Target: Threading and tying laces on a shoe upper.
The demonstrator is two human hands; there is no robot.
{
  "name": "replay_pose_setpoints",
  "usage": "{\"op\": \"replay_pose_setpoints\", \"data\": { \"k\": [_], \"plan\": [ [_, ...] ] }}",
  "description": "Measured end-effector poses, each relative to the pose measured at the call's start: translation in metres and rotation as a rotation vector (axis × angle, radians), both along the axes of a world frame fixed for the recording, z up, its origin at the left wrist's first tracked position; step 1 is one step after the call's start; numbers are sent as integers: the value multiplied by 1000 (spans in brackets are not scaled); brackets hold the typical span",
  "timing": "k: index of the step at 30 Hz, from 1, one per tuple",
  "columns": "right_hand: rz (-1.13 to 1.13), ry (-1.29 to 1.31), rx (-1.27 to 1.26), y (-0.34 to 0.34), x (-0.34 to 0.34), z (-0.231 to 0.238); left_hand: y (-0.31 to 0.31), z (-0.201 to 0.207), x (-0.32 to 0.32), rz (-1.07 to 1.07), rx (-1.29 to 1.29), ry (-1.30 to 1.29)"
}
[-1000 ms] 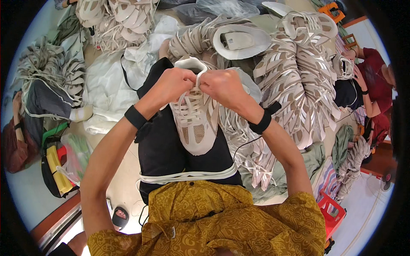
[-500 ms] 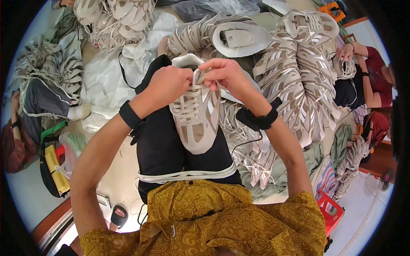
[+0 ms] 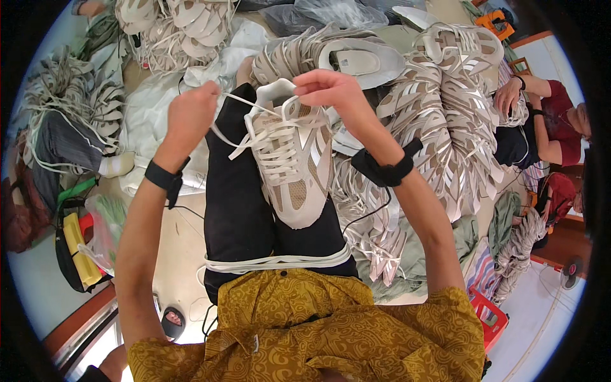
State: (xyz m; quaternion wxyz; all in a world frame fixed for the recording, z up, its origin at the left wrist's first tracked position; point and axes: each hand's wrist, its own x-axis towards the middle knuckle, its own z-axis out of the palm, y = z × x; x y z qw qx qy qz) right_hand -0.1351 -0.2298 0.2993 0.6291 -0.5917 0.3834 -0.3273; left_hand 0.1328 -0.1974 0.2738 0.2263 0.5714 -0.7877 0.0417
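Observation:
A beige and white sneaker (image 3: 298,197) lies on my black-trousered thighs, toe toward me. White lacing crosses its front. My left hand (image 3: 192,116) is closed in a fist left of the shoe, pulling a white shoelace (image 3: 240,100) taut from the upper eyelets. Part of that lace hangs in a loop beside the tongue. My right hand (image 3: 332,94) pinches at the right side of the shoe's opening, by the top eyelets; whether lace is also between those fingertips is hidden. A bundle of white laces (image 3: 280,262) lies across my lap.
Stacked shoe uppers (image 3: 445,127) stand at the right, with more uppers (image 3: 184,32) at the far left. White plastic sheeting (image 3: 159,121) covers floor on the left. A co-worker in a red shirt (image 3: 560,114) sits at the far right. A red plastic stool (image 3: 489,318) is near right.
My left hand has moved left, away from the shoe, drawing the lace out. My right hand has shifted slightly up and left, staying at the shoe's opening.

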Motion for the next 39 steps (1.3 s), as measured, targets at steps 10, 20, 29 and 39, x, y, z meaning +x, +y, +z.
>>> {"op": "replay_pose_setpoints", "data": {
  "k": [10, 20, 29, 39],
  "plan": [
    [48, 158, -45, -12, 19, -11, -31, 48, 26, 97, -110, 1],
    [313, 289, -308, -15, 52, 8, -54, 116, -54, -264, -374, -9],
    [220, 15, 136, -16, 52, 1, -61, 112, -65, -297, -305, 0],
    [61, -221, 154, -18, 43, -20, -23, 49, -33, -71, 757, 560]
  ]
}}
